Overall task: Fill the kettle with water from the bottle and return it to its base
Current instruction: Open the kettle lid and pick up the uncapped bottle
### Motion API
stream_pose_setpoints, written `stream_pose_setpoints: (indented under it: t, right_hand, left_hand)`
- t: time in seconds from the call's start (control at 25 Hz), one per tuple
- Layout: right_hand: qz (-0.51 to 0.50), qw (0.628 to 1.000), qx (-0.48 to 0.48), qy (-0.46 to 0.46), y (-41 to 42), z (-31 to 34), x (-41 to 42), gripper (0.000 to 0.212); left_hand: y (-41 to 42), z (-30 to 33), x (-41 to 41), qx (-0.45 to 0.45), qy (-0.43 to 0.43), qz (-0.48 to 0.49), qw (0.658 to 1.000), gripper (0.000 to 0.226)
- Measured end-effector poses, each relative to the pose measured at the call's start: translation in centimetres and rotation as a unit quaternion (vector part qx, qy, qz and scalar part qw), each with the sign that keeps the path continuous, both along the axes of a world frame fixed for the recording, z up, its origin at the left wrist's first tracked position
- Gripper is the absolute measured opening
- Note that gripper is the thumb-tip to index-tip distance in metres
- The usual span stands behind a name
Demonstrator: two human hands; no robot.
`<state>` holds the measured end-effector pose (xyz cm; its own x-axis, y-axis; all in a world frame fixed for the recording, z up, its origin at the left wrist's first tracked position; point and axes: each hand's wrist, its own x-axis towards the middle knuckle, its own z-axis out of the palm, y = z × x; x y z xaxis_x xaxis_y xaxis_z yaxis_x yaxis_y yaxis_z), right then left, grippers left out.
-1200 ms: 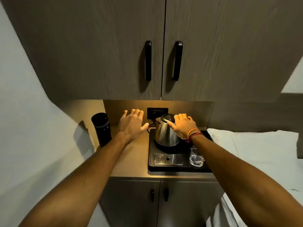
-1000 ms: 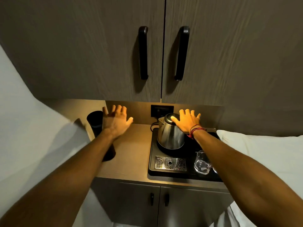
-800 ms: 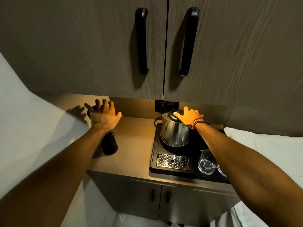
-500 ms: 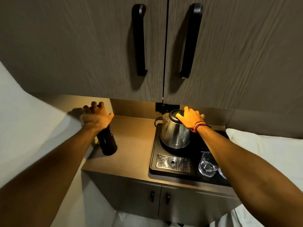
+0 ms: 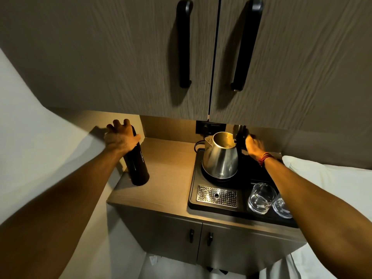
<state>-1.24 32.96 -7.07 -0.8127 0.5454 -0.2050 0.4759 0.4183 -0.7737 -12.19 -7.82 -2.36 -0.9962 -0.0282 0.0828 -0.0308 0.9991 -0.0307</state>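
Head view. The steel electric kettle (image 5: 219, 158) stands on its round base (image 5: 213, 178) at the far part of the black tray (image 5: 192, 204). Its lid (image 5: 239, 131) is hinged upright, leaving the mouth open to take water.

The right hand (image 5: 254, 146) is at the handle behind the raised lid. Whether its fingers are closed round the handle cannot be told.

The left hand (image 5: 120, 136) has fingers wrapped over the top of the black bottle (image 5: 136, 162), which stands on the wooden counter (image 5: 167, 178) at the left, well apart from the kettle and leaning slightly. In my judgement it is grasped for lifting. Whether its cap is on is hidden.

Two glass tumblers (image 5: 261, 198) sit at the tray's near right, beside the drip grate (image 5: 217, 196), close under the right forearm.
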Motion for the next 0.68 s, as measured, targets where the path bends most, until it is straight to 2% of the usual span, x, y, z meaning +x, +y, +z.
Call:
stream_pose_setpoints:
  t: [0.16,0.28,0.36,0.44,0.52,0.6,0.68]
  right_hand:
    - [-0.017,0.997,0.019,0.079,-1.0,0.5,0.1,0.050]
    - [0.003,0.999,0.034,0.041,-1.4,1.1,-0.4,0.059]
    - [0.021,0.998,0.061,0.020,-1.6,1.4,-1.2,0.058]
    - [0.025,0.995,0.089,0.036,-2.3,2.1,-2.1,0.054]
    - [0.037,0.987,0.151,0.045,-3.8,2.9,-3.2,0.046]
    - [0.061,0.974,0.209,0.067,-6.2,3.6,-4.3,0.040]
    - [0.075,0.977,0.190,0.066,-8.5,3.8,-5.1,0.030]
  left_hand:
    - [-0.7,-0.2,-0.6,0.032,0.026,-0.001,0.999,0.076]
    - [-1.6,0.5,-0.9,0.082,0.049,-0.024,0.995,0.079]
    - [-2.6,1.2,-0.6,0.095,0.093,-0.063,0.989,0.076]
    - [-3.6,1.8,0.4,0.056,0.161,-0.158,0.973,0.070]
    - [-4.4,2.0,1.9,-0.018,0.197,-0.277,0.940,0.063]
    - [-4.4,1.2,3.7,-0.067,0.173,-0.371,0.910,0.063]
    - [-3.6,-1.2,5.3,-0.086,0.117,-0.429,0.891,0.061]
